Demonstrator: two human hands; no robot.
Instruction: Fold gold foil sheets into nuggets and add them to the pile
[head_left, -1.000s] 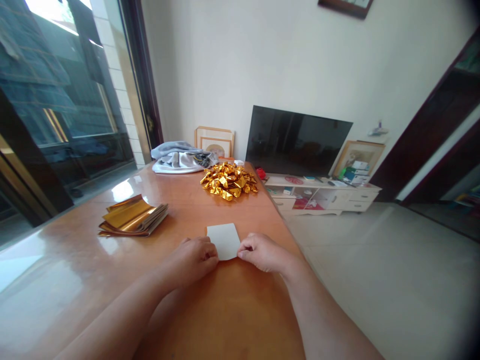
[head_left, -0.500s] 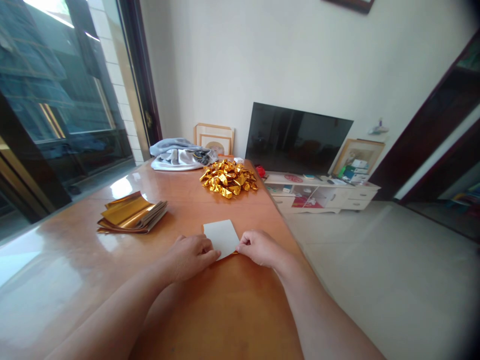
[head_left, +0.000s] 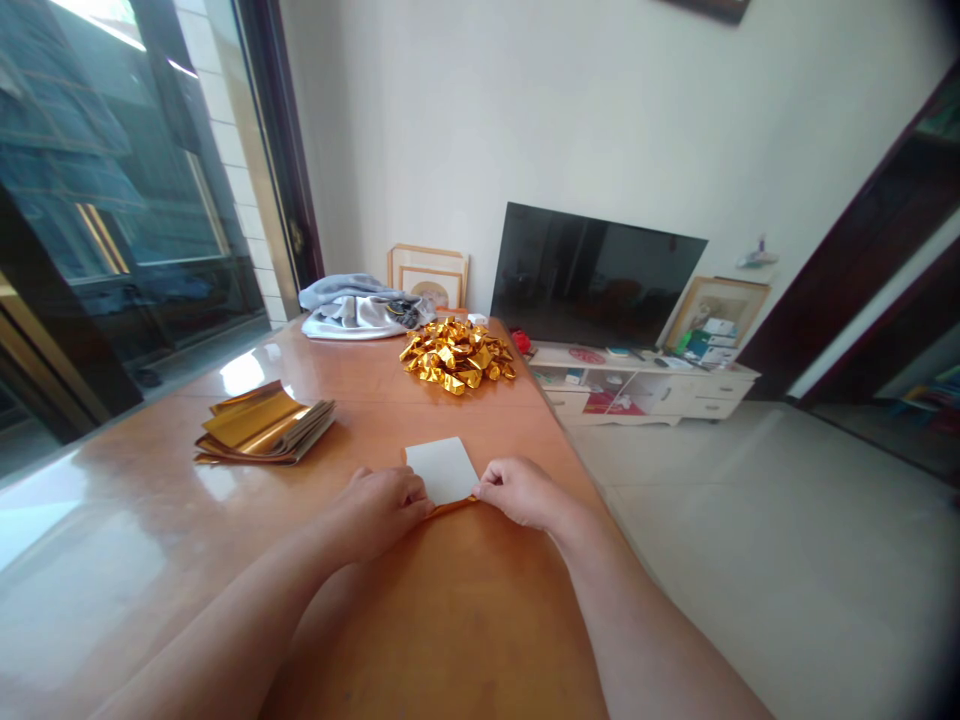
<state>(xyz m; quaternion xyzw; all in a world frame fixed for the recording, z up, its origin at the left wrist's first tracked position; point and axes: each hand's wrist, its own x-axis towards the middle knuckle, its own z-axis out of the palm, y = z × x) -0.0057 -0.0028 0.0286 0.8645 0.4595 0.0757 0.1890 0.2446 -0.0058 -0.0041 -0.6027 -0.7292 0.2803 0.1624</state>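
Observation:
A small sheet of paper (head_left: 442, 468), white side up with a gold edge folded along its near side, lies on the orange-brown wooden table (head_left: 465, 620). My left hand (head_left: 381, 507) pinches the sheet's near left corner with curled fingers. My right hand (head_left: 517, 490) pinches the near right corner in the same way. Both hands rest on the table top.
A stack of gold foil sheets (head_left: 259, 428) lies to the left. A heap of folded gold pieces (head_left: 457, 356) sits farther back, with a grey cloth bundle (head_left: 361, 308) behind it. Right of the table edge are tiled floor, a TV (head_left: 596, 277) and a low white cabinet (head_left: 649, 385).
The near edge of the sheet has been folded up, so a gold strip now shows between my hands. Both hands moved slightly away from me.

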